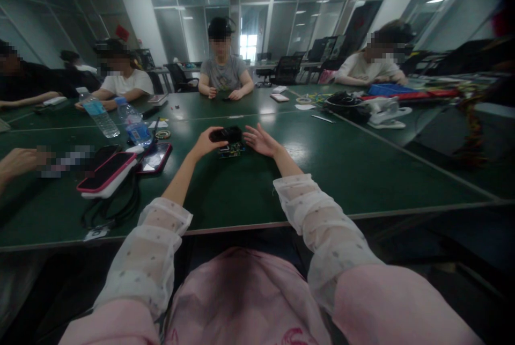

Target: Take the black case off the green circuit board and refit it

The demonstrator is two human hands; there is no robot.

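Note:
My left hand is closed around the left end of a black box-shaped part, holding it tilted over the green table. Directly below and in front of that part is a small circuit board with light and coloured components; whether the two are joined I cannot tell. Just to the right, my right hand is open, its fingers spread and palm turned toward the black part. No object shows in the right hand.
Left of me lie a pink-edged phone, another phone, a dark cable and two water bottles. A tape roll is behind them. Cables and a white device sit at right. Several people sit around the green table.

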